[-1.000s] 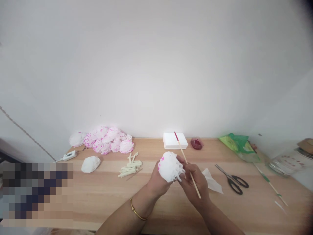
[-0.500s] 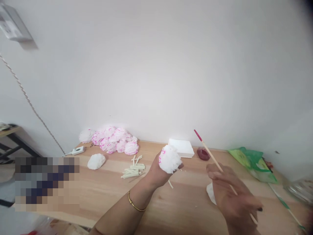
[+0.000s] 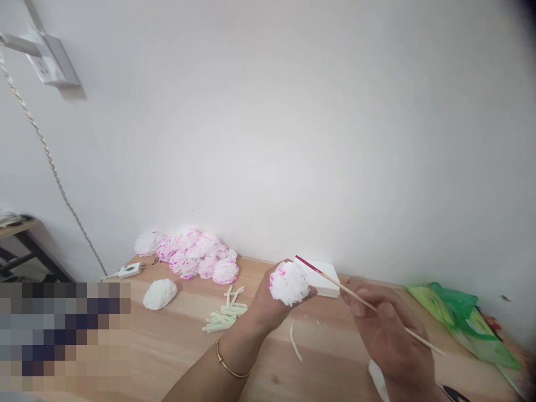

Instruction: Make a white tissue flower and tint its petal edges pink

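Note:
My left hand (image 3: 274, 304) is closed around a white tissue paper flower (image 3: 290, 283) with a few pink marks on its upper left edge. In my right hand (image 3: 389, 335) is a thin wooden stick (image 3: 355, 297), pinched between fingers and thumb. Its dark red tip points left, over the flower's upper right side; whether it touches the petals I cannot tell. Behind the flower is a stack of white tissues (image 3: 324, 279). Part of another white tissue piece (image 3: 378, 379) shows beneath my right hand.
Several pink-edged paper flowers (image 3: 195, 254) are heaped against the wall. A white flower (image 3: 159, 294) and pale green strips (image 3: 226, 317) lie on the wooden table (image 3: 259, 379). A charger (image 3: 129, 270) sits at the left, a green plastic bag (image 3: 464, 321) at the right.
My right hand has brought the stick leftward, so its red tip is now by the flower. My left hand still holds the flower. The view has tilted up slightly.

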The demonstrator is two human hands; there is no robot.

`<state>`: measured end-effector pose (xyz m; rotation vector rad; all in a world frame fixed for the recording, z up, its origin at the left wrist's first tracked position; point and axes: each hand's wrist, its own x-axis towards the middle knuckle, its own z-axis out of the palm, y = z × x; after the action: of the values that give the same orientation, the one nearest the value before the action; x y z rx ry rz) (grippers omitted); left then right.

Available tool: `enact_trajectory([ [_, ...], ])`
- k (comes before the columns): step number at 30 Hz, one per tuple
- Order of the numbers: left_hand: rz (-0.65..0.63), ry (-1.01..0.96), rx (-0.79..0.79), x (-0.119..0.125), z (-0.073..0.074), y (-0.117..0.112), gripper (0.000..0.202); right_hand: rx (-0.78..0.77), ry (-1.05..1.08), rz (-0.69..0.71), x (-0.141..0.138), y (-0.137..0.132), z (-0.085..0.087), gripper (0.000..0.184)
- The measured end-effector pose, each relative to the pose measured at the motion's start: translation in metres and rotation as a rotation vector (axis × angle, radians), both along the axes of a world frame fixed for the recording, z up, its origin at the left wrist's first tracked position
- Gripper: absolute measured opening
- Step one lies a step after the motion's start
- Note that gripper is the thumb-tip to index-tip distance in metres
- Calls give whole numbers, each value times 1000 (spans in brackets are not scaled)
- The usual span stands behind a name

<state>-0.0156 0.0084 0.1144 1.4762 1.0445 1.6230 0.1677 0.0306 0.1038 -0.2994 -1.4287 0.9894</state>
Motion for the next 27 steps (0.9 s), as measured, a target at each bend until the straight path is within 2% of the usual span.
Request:
enact_trajectory([
  [3, -47, -92, -111, -2, 0, 3, 20, -12, -76, -46, 1, 9, -4, 16],
  [6, -112, -204, -135, -4, -1, 5, 23, -19, -133, -60, 4, 17, -12, 14],
  [11, -118, -218, -176, -5, -2, 8, 24, -8, -198, -30, 5, 24, -24, 13],
  [14, -95, -258, -180, -5, -6, 11, 24, 59, -246, 31, 3, 24, -21, 15],
  [19, -125, -328, -185, -4, -12, 14, 26, 225, -334, 121, 1, 19, -8, 17],
  [23, -99, -299, -198, -4, -7, 13, 30, 258, -384, 220, -1, 16, -4, 19],
  [27, -119, -292, -187, -4, 0, 9, 29, 238, -371, 188, -1, 19, -8, 18],
])
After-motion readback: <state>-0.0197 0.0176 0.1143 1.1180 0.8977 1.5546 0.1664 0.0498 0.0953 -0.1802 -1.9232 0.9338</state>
